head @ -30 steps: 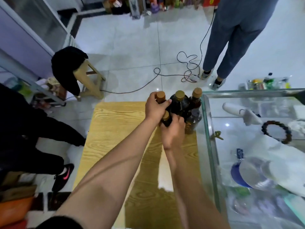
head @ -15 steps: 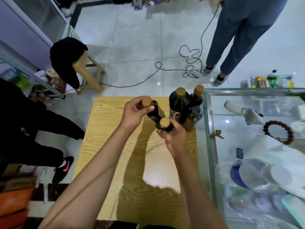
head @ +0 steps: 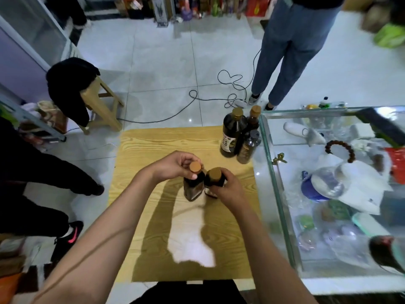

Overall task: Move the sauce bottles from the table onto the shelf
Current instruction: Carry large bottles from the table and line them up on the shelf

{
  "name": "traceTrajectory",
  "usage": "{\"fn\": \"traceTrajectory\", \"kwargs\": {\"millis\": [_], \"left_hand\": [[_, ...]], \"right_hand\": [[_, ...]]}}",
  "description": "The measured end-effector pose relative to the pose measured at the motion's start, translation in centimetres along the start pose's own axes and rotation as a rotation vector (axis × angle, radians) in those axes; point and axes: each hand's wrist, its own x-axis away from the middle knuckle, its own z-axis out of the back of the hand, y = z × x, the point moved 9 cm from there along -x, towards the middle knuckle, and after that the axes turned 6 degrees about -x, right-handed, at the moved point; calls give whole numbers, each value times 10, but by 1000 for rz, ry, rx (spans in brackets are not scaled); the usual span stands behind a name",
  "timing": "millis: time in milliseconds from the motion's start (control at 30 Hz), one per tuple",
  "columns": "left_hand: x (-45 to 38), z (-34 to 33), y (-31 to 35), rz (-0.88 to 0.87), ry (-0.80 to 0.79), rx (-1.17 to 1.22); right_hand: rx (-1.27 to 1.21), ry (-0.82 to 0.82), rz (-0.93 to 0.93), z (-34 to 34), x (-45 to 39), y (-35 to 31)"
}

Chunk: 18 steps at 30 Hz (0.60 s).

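Dark bottles (head: 192,185) w/ tan caps – yellow wood-grain table (head: 175,141).

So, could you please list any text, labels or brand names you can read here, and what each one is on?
None can be read.
Large dark bottle: pale label with dark marks, too blurred to read.
Bottles in the left hand and right hand: labels blurred.

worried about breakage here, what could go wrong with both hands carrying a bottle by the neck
The left hand and right hand each grip a dark bottle only near its cap, so one could slip. The two held bottles sit nearly touching and might knock together. Three bottles stand close to the glass case.
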Motion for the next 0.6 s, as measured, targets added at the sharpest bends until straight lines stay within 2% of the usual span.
{"fn": "traceTrajectory", "kwargs": {"millis": [167, 400, 500, 600], "left_hand": [[8, -5, -16, -1, 217, 7], [31, -15, -65, 198, 668, -134], [41, -19, -81, 197, 718, -121], [44, -19, -78, 117, 662, -103]], "right_hand": [[185, 89, 47, -14, -1, -6], [295, 173, 57, -19, 10, -2], [331, 222, 73, -24, 21, 0], [308, 261, 84, -28, 39, -3]]}}
